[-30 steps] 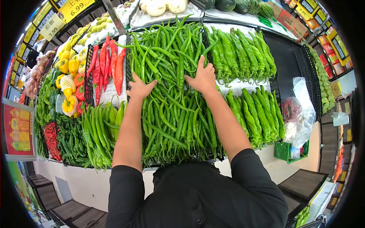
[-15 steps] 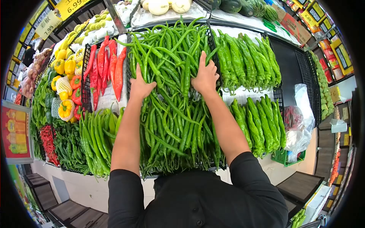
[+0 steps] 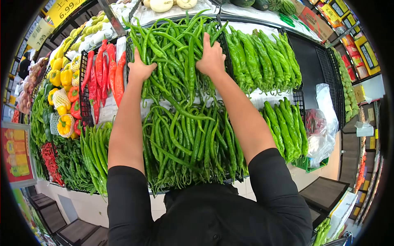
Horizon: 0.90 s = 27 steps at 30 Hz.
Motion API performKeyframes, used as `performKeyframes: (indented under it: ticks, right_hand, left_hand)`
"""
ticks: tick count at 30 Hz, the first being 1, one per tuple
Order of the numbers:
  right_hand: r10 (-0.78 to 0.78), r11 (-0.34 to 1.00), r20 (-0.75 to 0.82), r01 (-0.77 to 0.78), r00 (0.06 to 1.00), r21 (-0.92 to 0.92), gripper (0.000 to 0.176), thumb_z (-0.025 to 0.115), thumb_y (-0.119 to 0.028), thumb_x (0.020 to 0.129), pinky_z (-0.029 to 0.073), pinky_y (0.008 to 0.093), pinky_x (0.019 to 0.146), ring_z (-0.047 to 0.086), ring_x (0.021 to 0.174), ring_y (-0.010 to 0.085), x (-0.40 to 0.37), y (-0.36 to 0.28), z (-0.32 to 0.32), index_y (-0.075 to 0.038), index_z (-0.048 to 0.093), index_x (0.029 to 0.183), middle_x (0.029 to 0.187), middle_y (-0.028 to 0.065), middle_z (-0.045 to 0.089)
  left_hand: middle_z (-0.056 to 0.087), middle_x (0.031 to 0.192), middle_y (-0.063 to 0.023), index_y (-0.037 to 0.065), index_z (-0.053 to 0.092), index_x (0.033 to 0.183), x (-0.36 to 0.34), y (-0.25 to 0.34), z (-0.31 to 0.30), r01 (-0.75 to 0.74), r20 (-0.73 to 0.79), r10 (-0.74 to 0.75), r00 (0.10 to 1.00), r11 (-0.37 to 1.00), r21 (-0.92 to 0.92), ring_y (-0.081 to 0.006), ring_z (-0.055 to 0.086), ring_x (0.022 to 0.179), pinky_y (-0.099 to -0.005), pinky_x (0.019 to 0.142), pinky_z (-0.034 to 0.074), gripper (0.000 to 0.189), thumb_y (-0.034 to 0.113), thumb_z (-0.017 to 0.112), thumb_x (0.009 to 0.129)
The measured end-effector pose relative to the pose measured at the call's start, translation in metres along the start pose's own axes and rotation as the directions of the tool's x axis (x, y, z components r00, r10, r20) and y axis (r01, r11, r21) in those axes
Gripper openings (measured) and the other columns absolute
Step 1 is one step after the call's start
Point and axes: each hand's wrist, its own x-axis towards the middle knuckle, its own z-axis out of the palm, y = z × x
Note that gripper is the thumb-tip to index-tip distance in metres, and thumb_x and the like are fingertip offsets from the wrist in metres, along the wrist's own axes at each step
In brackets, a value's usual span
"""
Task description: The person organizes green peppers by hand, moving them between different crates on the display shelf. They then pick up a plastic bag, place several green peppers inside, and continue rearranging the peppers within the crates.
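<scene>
A heap of long green chili peppers (image 3: 176,55) fills the far part of the middle bin. My left hand (image 3: 140,69) presses against its left side, thumb pointing inward and some fingers hidden by peppers. On the opposite side my right hand (image 3: 212,58) has its fingers extended forward along the peppers and its thumb inward. Between them the two hands clasp the heap. Nearer my body lies a second bunch of green chili peppers (image 3: 186,143), with a few peppers lying across the gap between the two.
Red peppers (image 3: 107,67) lie left of the bin, beside yellow bell peppers (image 3: 65,78). Wrinkled green peppers (image 3: 262,61) sit in rows on the right. Past them are a black crate (image 3: 324,65) and a clear plastic bag (image 3: 326,123). Pale melons (image 3: 161,5) lie at the back.
Both hands have moved forward and slightly left in the view, with the far heap between them. A strip of paper lining now shows between the far heap and the near bunch.
</scene>
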Motion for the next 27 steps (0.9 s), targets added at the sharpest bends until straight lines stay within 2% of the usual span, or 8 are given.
performKeyframes:
  ticks: [8, 11, 12, 16, 20, 22, 24, 27]
  right_hand:
    - [-0.051, 0.995, 0.108, 0.042, 0.993, 0.088, 0.113, 0.078, -0.035, 0.073, 0.035, 0.0561, 0.108, 0.037, 0.138, 0.0458, -0.015, 0.015, -0.009, -0.008, 0.008, 0.157, 0.149, 0.0335, 0.032]
    - [-0.136, 0.973, 0.013, 0.131, 0.991, 0.191, 0.115, 0.078, -0.037, 0.073, 0.035, 0.0549, 0.109, 0.034, 0.140, 0.0459, -0.035, 0.035, 0.001, -0.005, 0.006, 0.157, 0.152, 0.0324, 0.029]
    - [-0.131, 0.975, -0.004, 0.130, 0.991, 0.179, 0.111, 0.076, -0.036, 0.076, 0.034, 0.0512, 0.111, 0.035, 0.139, 0.0446, -0.047, 0.034, -0.004, -0.001, 0.007, 0.156, 0.152, 0.0308, 0.031]
    - [-0.144, 0.952, -0.249, 0.203, 0.958, 0.229, 0.091, 0.072, -0.027, 0.081, 0.034, 0.0482, 0.110, 0.040, 0.131, 0.0435, -0.102, 0.035, -0.009, 0.004, 0.022, 0.151, 0.143, 0.0292, 0.039]
    - [-0.199, 0.908, -0.294, 0.289, 0.935, 0.304, 0.062, 0.069, -0.021, 0.081, 0.041, 0.0475, 0.099, 0.050, 0.111, 0.0402, -0.142, 0.031, -0.001, 0.003, 0.045, 0.132, 0.119, 0.0225, 0.054]
    - [-0.170, 0.901, -0.161, 0.219, 0.972, 0.375, 0.054, 0.070, -0.025, 0.083, 0.045, 0.0467, 0.093, 0.056, 0.105, 0.0403, -0.149, 0.027, 0.008, 0.002, 0.050, 0.125, 0.111, 0.0237, 0.059]
    - [-0.167, 0.922, -0.078, 0.184, 0.983, 0.342, 0.053, 0.069, -0.034, 0.085, 0.048, 0.0475, 0.087, 0.060, 0.101, 0.0424, -0.151, 0.021, 0.014, 0.004, 0.055, 0.119, 0.107, 0.0262, 0.062]
    - [-0.069, 0.923, 0.322, -0.062, 0.944, 0.380, 0.058, 0.069, -0.041, 0.085, 0.049, 0.0472, 0.088, 0.061, 0.103, 0.0430, -0.142, 0.015, 0.009, 0.005, 0.055, 0.118, 0.110, 0.0285, 0.063]
  left_hand:
    - [0.020, 0.146, -0.0446, 0.007, -0.011, 0.156, -0.030, -0.022, -0.009, -0.081, 0.169, 0.087, 0.982, 0.996, -0.043, -0.0517, 0.038, 0.134, -0.0442, 0.113, 0.035, 0.135, 0.050, 0.083, 0.069]
    - [0.021, 0.149, -0.0419, -0.003, 0.006, 0.155, -0.059, -0.033, -0.012, -0.211, 0.098, 0.216, 0.972, 0.976, -0.053, -0.0497, 0.034, 0.138, -0.0447, 0.115, 0.032, 0.124, 0.046, 0.082, 0.071]
    - [0.031, 0.147, -0.0348, 0.002, 0.026, 0.153, -0.067, -0.041, -0.002, -0.315, -0.070, 0.319, 0.945, 0.947, 0.063, -0.0471, 0.040, 0.134, -0.0490, 0.111, 0.036, 0.100, 0.036, 0.079, 0.075]
    - [0.048, 0.134, -0.0205, 0.015, 0.054, 0.133, -0.145, 0.000, -0.027, -0.551, -0.249, 0.569, 0.784, 0.822, 0.144, -0.0395, 0.048, 0.122, -0.0518, 0.096, 0.042, 0.059, 0.011, 0.067, 0.075]
    - [0.057, 0.123, -0.0114, 0.015, 0.062, 0.119, -0.181, 0.007, -0.017, -0.751, 0.150, 0.737, 0.659, 0.656, 0.078, -0.0310, 0.050, 0.121, -0.0466, 0.093, 0.040, 0.045, 0.005, 0.064, 0.076]
    - [0.059, 0.120, -0.0071, 0.016, 0.064, 0.112, -0.193, 0.010, -0.012, -0.777, 0.313, 0.719, 0.621, 0.617, 0.123, -0.0270, 0.052, 0.120, -0.0438, 0.093, 0.037, 0.036, 0.004, 0.062, 0.078]
    - [0.060, 0.118, -0.0061, 0.016, 0.064, 0.110, -0.190, 0.010, -0.006, -0.794, 0.301, 0.737, 0.605, 0.583, 0.170, -0.0245, 0.054, 0.116, -0.0435, 0.092, 0.036, 0.033, 0.004, 0.062, 0.080]
    - [0.062, 0.114, -0.0065, 0.014, 0.063, 0.109, -0.186, 0.011, -0.013, -0.808, 0.217, 0.779, 0.588, 0.574, 0.131, -0.0236, 0.056, 0.111, -0.0431, 0.093, 0.035, 0.027, 0.005, 0.062, 0.084]
